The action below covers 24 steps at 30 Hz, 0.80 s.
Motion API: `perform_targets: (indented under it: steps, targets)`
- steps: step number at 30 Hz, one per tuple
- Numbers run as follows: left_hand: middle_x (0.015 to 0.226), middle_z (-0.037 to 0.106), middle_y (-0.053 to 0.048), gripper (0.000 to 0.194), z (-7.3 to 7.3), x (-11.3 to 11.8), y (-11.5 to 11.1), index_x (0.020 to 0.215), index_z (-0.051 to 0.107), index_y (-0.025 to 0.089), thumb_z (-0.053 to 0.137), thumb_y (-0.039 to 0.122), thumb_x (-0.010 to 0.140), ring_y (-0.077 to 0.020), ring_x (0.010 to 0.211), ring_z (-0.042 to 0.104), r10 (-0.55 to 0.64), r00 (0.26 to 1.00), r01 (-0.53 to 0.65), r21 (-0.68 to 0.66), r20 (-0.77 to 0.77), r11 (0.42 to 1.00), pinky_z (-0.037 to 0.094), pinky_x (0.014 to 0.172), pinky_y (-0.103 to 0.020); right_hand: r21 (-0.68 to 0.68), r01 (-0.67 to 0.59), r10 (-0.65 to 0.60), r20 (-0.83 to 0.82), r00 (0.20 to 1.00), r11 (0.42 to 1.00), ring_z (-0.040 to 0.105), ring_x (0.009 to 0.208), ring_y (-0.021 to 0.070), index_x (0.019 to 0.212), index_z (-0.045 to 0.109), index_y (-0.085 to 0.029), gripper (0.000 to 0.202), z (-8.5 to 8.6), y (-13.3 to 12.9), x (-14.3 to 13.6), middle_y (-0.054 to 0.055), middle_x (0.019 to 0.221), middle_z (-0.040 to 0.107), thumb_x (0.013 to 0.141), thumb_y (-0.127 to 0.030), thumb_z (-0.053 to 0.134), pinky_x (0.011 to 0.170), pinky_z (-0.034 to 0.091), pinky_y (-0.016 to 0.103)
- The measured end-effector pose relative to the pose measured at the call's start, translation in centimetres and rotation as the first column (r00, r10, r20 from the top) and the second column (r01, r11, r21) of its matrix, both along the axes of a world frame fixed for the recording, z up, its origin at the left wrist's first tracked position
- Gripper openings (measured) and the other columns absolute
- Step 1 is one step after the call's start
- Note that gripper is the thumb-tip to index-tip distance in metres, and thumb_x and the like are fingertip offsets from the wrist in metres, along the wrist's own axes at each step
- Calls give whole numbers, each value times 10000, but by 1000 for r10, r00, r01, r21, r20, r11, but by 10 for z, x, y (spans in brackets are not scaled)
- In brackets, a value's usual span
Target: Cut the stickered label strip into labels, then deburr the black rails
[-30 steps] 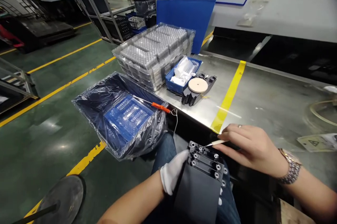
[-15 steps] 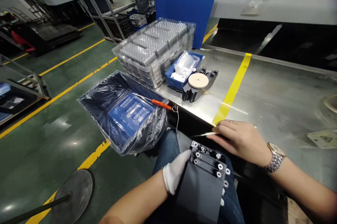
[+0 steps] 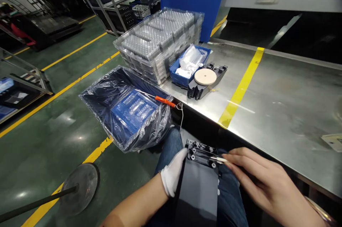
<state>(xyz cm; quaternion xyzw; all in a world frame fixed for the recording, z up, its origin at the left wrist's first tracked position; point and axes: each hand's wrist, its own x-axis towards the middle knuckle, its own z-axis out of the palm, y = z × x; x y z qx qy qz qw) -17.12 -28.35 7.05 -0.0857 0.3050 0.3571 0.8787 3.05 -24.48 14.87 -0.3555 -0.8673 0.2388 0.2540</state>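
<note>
Wearing a white glove, my left hand (image 3: 173, 170) grips the left side of a dark grey flat block-shaped part (image 3: 199, 191) that rests over my lap. Several metal-ringed holes and slots line its far end. My bare right hand (image 3: 263, 177) pinches a thin white-handled tool (image 3: 221, 159). The tool's slender tip lies at the slotted end of the part; whether it touches cannot be made out. Under the glove, the left fingers are mostly hidden behind the part.
A plastic-lined bin (image 3: 93, 93) with blue trays stands left. An orange-handled tool (image 3: 165, 101) lies across its rim. On the metal bench (image 3: 283, 113) are stacked clear trays (image 3: 157, 38), a blue box (image 3: 177, 79) and a round beige disc (image 3: 205, 76) atop black parts. A round-based stand (image 3: 80, 191) is lower left.
My right hand has come down and toward me from the bench edge, bringing the white-handled tool to the part's slotted end. The part has tilted and shifted slightly left.
</note>
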Motion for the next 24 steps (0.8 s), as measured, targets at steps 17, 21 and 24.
perform_targets:
  steps: [17, 21, 24]
  targets:
    - [839, 689, -125, 436, 36, 2, 12, 1007, 636, 85, 415, 406, 812, -238, 806, 631, -31, 989, 40, -57, 147, 998, 422, 817, -322, 163, 177, -173, -42, 984, 971, 641, 699, 148, 964, 633, -185, 151, -17, -16, -25, 63, 860, 669, 831, -175, 561, 605, 530, 248]
    - [858, 689, -125, 453, 27, 0, 7, 1007, 641, 101, 461, 456, 791, -264, 846, 629, 2, 993, -7, 41, 118, 999, 422, 832, -349, 167, 79, -67, -74, 995, 983, 641, 735, 154, 993, 639, -190, 198, -16, -15, -24, 63, 865, 678, 814, -138, 572, 623, 530, 251]
    - [883, 689, -122, 435, 18, -1, 2, 1002, 648, 114, 489, 458, 788, -278, 889, 625, 29, 995, -38, 92, 100, 995, 420, 848, -363, 135, 33, -25, -61, 998, 990, 637, 754, 157, 989, 639, -198, 189, -14, -13, -22, 66, 874, 674, 826, -144, 560, 625, 530, 255]
